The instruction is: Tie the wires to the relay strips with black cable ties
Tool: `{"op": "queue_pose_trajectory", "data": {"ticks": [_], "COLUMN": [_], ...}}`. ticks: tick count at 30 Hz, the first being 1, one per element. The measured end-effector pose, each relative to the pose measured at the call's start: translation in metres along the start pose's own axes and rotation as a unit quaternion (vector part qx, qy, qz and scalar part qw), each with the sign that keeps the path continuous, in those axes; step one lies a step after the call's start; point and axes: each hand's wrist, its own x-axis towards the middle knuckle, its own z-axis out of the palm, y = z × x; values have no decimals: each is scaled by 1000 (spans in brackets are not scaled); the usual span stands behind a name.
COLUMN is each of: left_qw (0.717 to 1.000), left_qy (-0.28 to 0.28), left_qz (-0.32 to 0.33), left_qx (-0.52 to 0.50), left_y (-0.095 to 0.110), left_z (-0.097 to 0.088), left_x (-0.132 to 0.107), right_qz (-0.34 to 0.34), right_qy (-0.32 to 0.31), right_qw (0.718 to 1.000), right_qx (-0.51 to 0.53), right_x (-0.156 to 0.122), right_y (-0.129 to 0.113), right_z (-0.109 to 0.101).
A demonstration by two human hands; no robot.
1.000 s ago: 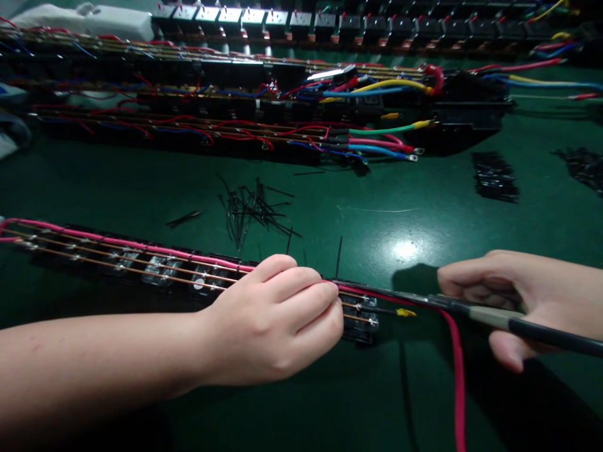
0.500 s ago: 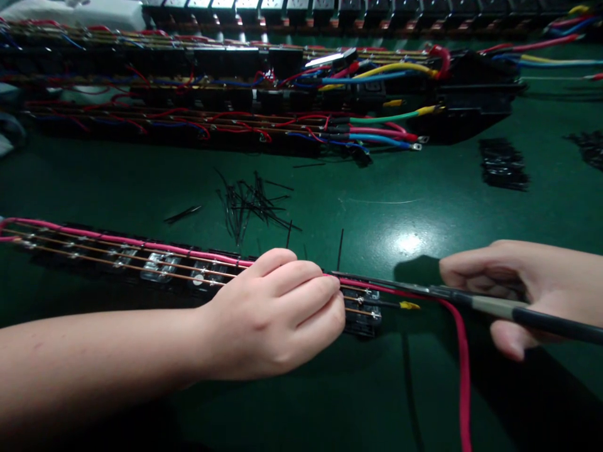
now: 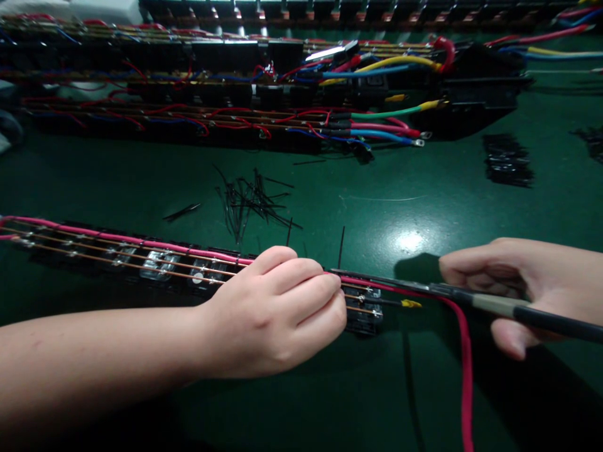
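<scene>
My left hand (image 3: pixel 287 314) is closed over a long black strip (image 3: pixel 365 323) with thin copper rods, its curled fingers on the strip and on the red cable (image 3: pixel 141 242) along its far edge. Small black ties cross that cable, and two thin tie ends (image 3: pixel 342 248) stand up beyond my fingers. My right hand (image 3: pixel 513 289) grips a long, thin-nosed tool that looks like long-nose pliers (image 3: pixel 492 304). Its dark tip lies along the red cable, close to my left fingertips. A yellow-ended lead (image 3: pixel 411 304) sticks out from the strip's right end. My left fingertips' contact point is hidden.
Loose black cable ties (image 3: pixel 249 201) lie in a pile on the green table (image 3: pixel 377 402). A bundle of black ties (image 3: pixel 507 160) is at the right. Several wired strips (image 3: pixel 226 119) with coloured leads stretch across the back. The red cable's free end drops toward me.
</scene>
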Motion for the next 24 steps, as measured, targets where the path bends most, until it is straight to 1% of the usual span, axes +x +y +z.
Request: {"op": "queue_pose_trajectory", "data": {"ticks": [8, 15, 17, 21, 24], "left_qw": [1000, 1000, 1000, 998, 997], "left_qy": [-5, -2, -4, -9, -26], "left_qz": [-1, 0, -9, -56, -65], "left_qx": [1, 2, 5, 12, 20], "left_y": [-1, 0, 1, 3, 4], "left_z": [2, 1, 0, 0, 1], "left_x": [1, 2, 2, 2, 2], "right_qz": [0, 5, 7, 12, 18], "right_qy": [-8, -10, -12, -10, -9], "right_qw": [1000, 1000, 1000, 1000, 999], "right_qx": [27, 3, 0, -6, -37], "right_x": [0, -1, -1, 0, 1], "right_y": [1, -2, -2, -1, 3], "right_z": [1, 1, 1, -1, -3]}}
